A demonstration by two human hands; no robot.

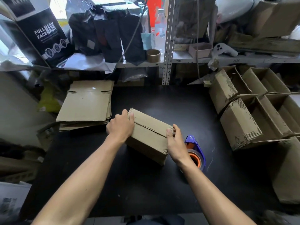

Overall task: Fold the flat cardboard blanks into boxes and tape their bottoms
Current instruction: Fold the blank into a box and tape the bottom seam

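Two bare forearms entering from bottom edge, over matte black tabletop [146,184]. Blue tape dispenser with orange-cored clear roll [195,153] just right of right wrist, partly hidden by it. Mid-table: folded brown corrugated cardboard box [149,135], closed flaps up, centre seam visible and untaped, raw fluted edges ragged. Left hand [121,125] gripping box's far-left end, thumb on top face, fingers wrapped over the edge (tips hidden). Right hand [175,143] clasping near-right end, thumb on top, fingers curled round the corner. Left of box: stack of flat brown cardboard blanks [86,104], slotted, smooth-faced, lower sheets fanned out. Right: cluster of open-topped assembled cardboard boxes [246,111], edges frayed, cut off by frame. Beyond: perforated grey metal shelf upright [168,46]; black printed "FULL FACE MASK" carton [45,34]; glossy black bags [107,33], contents indistinct; brown tape roll [153,55].
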